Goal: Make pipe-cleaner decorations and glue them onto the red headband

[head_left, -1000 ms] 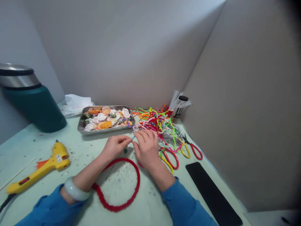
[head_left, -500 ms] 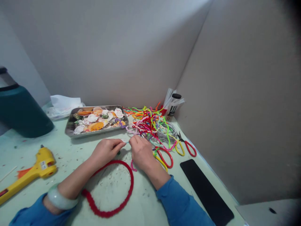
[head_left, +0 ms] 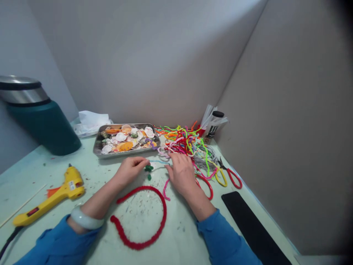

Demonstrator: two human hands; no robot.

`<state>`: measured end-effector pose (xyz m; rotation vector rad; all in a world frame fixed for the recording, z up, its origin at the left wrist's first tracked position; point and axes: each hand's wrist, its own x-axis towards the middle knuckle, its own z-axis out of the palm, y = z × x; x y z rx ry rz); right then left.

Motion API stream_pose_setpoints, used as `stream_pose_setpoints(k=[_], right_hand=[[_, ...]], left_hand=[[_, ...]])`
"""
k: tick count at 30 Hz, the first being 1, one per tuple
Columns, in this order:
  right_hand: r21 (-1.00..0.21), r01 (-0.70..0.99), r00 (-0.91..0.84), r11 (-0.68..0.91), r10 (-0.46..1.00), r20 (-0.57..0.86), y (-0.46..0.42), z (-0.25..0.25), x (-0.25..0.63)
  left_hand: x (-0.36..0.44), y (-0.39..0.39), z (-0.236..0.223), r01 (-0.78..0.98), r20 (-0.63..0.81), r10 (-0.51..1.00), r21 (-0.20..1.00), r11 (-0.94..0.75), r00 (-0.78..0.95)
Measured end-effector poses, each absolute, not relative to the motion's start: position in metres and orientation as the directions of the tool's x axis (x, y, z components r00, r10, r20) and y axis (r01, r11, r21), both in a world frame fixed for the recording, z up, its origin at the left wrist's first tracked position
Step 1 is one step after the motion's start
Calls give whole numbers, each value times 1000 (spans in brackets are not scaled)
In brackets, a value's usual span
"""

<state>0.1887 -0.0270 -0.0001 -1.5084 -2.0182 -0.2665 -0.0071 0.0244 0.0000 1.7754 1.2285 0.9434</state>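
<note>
A thin light blue pipe cleaner (head_left: 160, 162) runs between my two hands above the table. My left hand (head_left: 131, 168) pinches its left end between thumb and fingertips. My right hand (head_left: 182, 173) is around its other end, palm down, with the fingertips partly hidden. Small dark green pieces (head_left: 149, 168) lie just by my left fingertips. A fuzzy red pipe cleaner (head_left: 138, 246), bent into an open ring, lies on the table below my hands. Beside my right wrist lies a short pink pipe cleaner (head_left: 164, 189).
A metal tray (head_left: 124, 154) of seashells stands behind, next to a tangle of coloured pipe cleaners (head_left: 184, 141). Red-handled scissors (head_left: 234, 178) and a black strip (head_left: 253, 224) lie right. At left are a yellow glue gun (head_left: 55, 197) and a teal bottle (head_left: 52, 125).
My hands have drawn apart, my right hand moving right, so more of the light blue pipe cleaner shows between them. The view has shifted left, and the green pieces now show.
</note>
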Motion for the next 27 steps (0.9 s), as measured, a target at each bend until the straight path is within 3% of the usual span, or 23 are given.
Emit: stream_pose_setpoints(k=[4,8,13,20,27], right_hand=[[-183,854,-298,487,746,596,-32,2,177],[-291,814,-275,503,774,570,-30,-10,171],[-410,752,-249,516,799,548,-28,-18,171],[-463,726,-209,508,805,556,-32,-13,172],[-625,611,-101,486,831,547,-29,-15,169]], left_hand=[[-3,24,-3,353,174,914,883,-309,366],[1,21,-3,311,133,882,903,-296,452],[2,22,0,203,91,914,962,-184,396],[5,20,4,90,-31,968,996,8,249],[0,18,2,-196,-49,889,968,154,455]])
